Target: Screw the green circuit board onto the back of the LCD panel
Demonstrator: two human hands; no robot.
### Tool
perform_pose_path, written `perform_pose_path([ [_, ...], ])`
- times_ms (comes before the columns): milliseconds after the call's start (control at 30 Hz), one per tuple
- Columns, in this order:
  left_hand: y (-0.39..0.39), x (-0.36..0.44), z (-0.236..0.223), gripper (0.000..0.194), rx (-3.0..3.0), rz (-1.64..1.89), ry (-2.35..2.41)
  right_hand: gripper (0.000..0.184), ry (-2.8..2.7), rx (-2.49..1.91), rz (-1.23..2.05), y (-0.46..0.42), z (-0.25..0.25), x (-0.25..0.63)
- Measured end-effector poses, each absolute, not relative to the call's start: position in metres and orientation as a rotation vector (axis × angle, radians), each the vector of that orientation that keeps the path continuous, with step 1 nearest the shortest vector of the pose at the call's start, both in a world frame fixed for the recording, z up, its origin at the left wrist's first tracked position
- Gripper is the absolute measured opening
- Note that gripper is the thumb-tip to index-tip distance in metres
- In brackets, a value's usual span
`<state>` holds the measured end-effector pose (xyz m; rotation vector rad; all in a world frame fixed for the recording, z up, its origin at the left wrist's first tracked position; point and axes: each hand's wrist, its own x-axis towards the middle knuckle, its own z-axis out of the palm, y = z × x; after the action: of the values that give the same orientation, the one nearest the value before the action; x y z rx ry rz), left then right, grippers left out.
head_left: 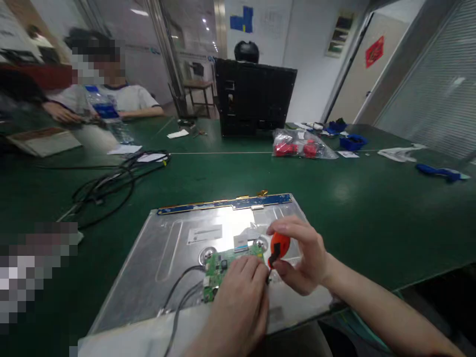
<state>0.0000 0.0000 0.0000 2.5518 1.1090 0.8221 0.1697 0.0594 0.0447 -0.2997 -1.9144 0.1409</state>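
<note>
My right hand [303, 253] grips a screwdriver with an orange and black handle [279, 244], tilted with its tip down near the right edge of a green circuit board [223, 265]. My left hand [243, 292] lies over the board, fingers curled together, the fingertips close to the screwdriver's tip; whatever they pinch is hidden. Under the board is a flat metal display panel [148, 277], with a narrow blue circuit strip [223, 204] along its far edge. A flat ribbon cable [241, 243] meets the board's far side. Dark cables [180, 285] run from its left side.
A tangle of black cables [122, 181] lies on the green table [208, 173] at left. A black screen back [256, 99] stands upright across it. Beyond my hands lie a plastic bag with red items [303, 146] and a blue tray [352, 143]. Another person [136, 99] sits at far left.
</note>
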Motion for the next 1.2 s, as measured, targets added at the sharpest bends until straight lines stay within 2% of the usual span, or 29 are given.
perform_pose_path([
  [267, 0.0018, -0.0013, 0.0004, 0.023, 2.510, 0.751, 1.123, 0.061, -1.905, -0.338, 0.139, 0.0582, 0.0461, 0.1701],
  [667, 0.0012, -0.0005, 0.0014, 0.021, 2.530, 0.834, 1.115, 0.058, -1.893, -0.377, 0.028, 0.0581, 0.0479, 0.1684],
  [900, 0.0013, -0.0015, 0.0009, 0.021, 2.529, 0.813, 1.111, 0.054, -1.932, -0.314, 0.127, 0.0590, 0.0487, 0.1705],
  [1200, 0.0007, -0.0011, -0.0006, 0.022, 2.518, 0.755, 1.119, 0.058, -1.906, -0.319, 0.133, 0.0585, 0.0469, 0.1687],
])
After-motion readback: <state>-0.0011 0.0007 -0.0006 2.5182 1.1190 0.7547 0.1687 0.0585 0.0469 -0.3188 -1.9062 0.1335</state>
